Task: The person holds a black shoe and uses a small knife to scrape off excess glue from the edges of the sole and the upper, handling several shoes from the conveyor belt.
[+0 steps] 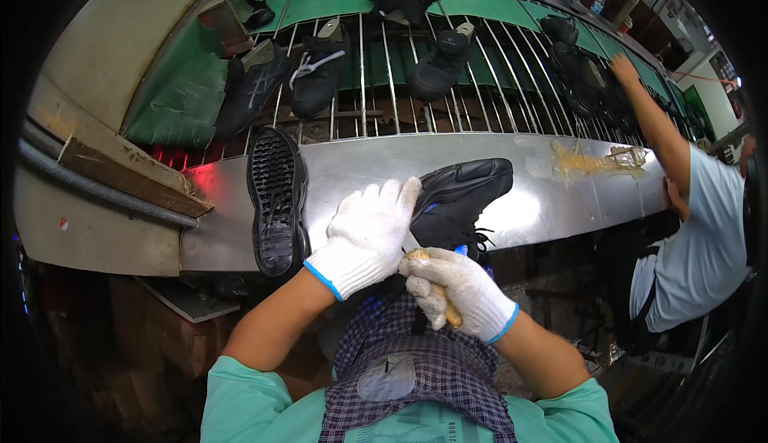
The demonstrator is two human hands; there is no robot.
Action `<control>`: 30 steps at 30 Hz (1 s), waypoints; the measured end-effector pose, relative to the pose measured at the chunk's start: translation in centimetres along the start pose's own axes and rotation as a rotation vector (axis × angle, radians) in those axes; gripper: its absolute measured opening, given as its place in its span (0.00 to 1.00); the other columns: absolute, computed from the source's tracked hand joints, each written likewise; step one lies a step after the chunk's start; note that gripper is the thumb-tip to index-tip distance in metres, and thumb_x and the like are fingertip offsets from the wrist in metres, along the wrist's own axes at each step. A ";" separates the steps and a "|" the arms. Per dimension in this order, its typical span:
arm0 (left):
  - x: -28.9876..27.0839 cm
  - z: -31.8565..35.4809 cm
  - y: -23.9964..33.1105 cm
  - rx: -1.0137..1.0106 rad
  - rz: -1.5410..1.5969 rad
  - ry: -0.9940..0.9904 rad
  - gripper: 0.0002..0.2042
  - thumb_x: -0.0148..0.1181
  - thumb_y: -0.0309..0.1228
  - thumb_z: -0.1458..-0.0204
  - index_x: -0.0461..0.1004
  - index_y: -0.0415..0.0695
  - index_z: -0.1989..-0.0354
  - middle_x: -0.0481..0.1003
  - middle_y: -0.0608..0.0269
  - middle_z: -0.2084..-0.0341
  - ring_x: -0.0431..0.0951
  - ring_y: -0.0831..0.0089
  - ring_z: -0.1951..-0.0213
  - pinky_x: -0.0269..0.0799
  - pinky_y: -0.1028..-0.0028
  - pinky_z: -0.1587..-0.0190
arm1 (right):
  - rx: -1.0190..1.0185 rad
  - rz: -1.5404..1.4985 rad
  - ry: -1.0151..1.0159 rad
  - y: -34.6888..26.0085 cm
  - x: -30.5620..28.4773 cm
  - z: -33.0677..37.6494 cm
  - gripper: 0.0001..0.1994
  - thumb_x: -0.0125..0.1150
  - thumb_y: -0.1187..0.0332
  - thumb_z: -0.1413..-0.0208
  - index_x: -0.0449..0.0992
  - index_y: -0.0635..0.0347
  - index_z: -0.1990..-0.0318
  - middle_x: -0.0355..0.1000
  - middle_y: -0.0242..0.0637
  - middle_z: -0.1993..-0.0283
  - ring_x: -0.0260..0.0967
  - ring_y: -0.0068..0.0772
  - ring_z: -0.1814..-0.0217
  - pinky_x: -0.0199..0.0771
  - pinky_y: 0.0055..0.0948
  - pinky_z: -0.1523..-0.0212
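In a white knit glove, my left hand (368, 225) grips the near end of a black lace-up shoe (470, 193) at the front of the metal bench. The shoe lies tilted on its side, its toe toward the far right, with a bit of blue inside. My right hand (466, 287), gloved too, is closed round the wooden handle (453, 315) of a hand tool. A narrow metal part of that tool points toward the shoe beside my left fingers; its tip is hidden. To the left, another black shoe (276, 203) lies sole up.
Beyond the steel bench (364, 155) runs a rack of metal rods (386, 75) over green sheeting, with several black shoes on it. A wooden strip (120, 172) and a pipe edge the left side. At right, a co-worker (696, 235) reaches toward shoes on the rack.
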State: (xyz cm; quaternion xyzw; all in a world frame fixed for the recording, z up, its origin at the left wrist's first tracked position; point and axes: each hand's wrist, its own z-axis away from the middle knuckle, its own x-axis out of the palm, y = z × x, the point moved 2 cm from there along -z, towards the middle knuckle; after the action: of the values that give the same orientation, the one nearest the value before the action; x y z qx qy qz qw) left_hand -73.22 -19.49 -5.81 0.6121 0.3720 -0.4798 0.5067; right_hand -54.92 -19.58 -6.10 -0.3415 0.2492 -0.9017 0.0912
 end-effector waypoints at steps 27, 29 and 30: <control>-0.8 -1.5 0.5 0.027 0.048 -0.026 0.46 0.81 0.50 0.63 0.69 0.39 0.36 0.77 0.48 0.49 0.81 0.50 0.48 0.78 0.55 0.46 | -0.700 1.312 0.136 -5.5 -2.1 2.4 0.14 0.55 0.62 0.27 0.71 0.65 0.47 0.77 0.45 0.73 0.79 0.44 0.76 0.79 0.40 0.75; -0.5 -1.5 0.3 0.049 0.051 -0.001 0.46 0.80 0.51 0.61 0.70 0.37 0.36 0.77 0.47 0.48 0.81 0.50 0.48 0.78 0.55 0.45 | 0.050 0.878 0.142 -5.3 -1.6 3.6 0.19 0.52 0.59 0.26 0.72 0.64 0.40 0.73 0.31 0.72 0.72 0.22 0.79 0.80 0.26 0.77; -0.4 -1.9 0.7 0.060 0.052 -0.007 0.46 0.80 0.51 0.61 0.69 0.36 0.36 0.77 0.47 0.48 0.81 0.50 0.48 0.78 0.55 0.45 | 0.110 0.776 0.106 -4.9 -2.7 3.3 0.19 0.52 0.58 0.26 0.72 0.65 0.40 0.73 0.32 0.72 0.72 0.22 0.79 0.80 0.26 0.78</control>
State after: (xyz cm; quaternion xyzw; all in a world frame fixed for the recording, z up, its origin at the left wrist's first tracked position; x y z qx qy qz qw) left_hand -72.30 -17.76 -5.18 0.6346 0.3398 -0.4797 0.5018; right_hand -50.72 -15.70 -3.02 -0.1695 0.3153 -0.8286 0.4305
